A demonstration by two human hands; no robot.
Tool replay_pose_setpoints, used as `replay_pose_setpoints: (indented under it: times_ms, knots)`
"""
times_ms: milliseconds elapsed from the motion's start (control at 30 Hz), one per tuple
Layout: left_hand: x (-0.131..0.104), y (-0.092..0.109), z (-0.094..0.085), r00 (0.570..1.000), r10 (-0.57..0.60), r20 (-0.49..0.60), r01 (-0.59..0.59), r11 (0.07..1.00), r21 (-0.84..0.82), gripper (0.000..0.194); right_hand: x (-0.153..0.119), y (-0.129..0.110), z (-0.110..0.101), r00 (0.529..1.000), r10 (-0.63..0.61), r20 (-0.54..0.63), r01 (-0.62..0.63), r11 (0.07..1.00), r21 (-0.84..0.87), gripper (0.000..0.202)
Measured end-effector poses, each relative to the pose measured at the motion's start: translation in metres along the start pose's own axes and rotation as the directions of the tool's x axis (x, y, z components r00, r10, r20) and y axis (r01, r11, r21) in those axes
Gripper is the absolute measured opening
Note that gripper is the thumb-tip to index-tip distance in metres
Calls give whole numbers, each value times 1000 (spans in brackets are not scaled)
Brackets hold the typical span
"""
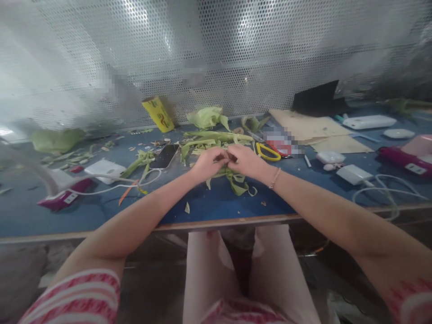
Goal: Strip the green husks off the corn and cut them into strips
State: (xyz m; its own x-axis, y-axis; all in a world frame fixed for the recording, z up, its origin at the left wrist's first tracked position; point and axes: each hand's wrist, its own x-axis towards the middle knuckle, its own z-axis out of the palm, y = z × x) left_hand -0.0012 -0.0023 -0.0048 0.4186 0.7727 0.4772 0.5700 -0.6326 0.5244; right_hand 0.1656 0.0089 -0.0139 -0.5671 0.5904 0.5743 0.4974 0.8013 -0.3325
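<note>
Green leaf strips (232,176) sit at mid-frame on the blue bench (216,204), bunched under your two hands. Your left hand (209,163) and right hand (245,161) meet knuckle to knuckle, fingers pinched together on the strips where they join; loose ends trail toward the lower right of the hands. More long leaves (216,137) lie just above. Dark phone (165,155) rests near, to the left of your left hand. Yellow-handled scissors (268,153) lie just right of your right hand. White charger block (353,174) sits well apart, right of frame.
</note>
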Motion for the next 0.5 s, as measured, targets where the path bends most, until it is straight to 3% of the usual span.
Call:
replay_pose_setpoints:
  times_ms: [233,500]
  knots:
    - [1,1,6,1000,26,2,-26,997,-76,8,-8,1,-3,999,28,-32,-25,996,86,18]
    - [-5,0,-12,999,-46,-14,44,995,-88,9,2,-8,5,997,72,-16,-68,983,169,15]
